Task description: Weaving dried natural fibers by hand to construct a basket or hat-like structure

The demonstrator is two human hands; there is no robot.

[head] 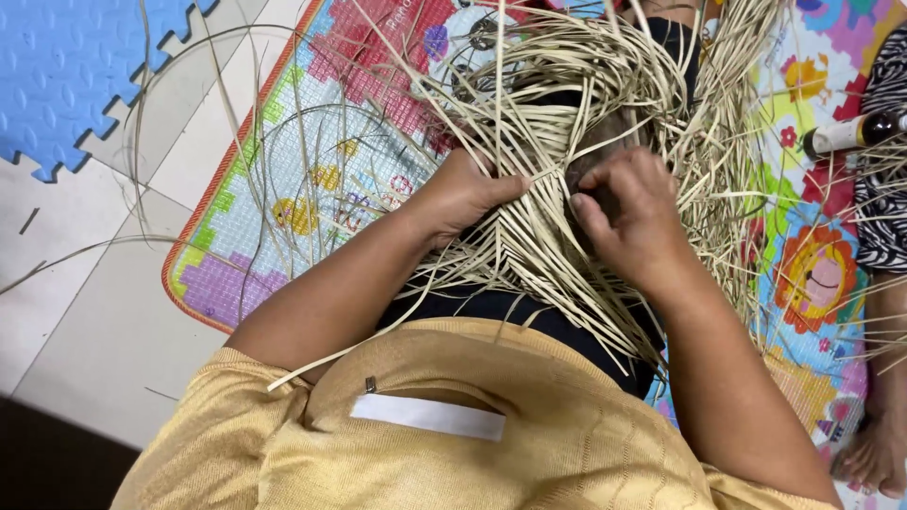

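A flat woven panel of pale straw-coloured strips (529,241) (herringbone, loose ends fanning outward) lies on the person's lap; the left hand (468,194) pinches its edge; the right hand (628,212) curls closed on strips, above a colourful patterned play mat (312,170).

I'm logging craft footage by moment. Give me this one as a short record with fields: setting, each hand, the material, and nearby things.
setting: person seated on a colourful play mat over a tiled floor
left hand: pressing down on the woven straw strips, thumb on top
right hand: fingers curled, pinching strips beside the weave
material: pale flat strips, woven in the middle, loose ends spreading outward
nearby: blue foam tile, dark bottle, another person's bare foot
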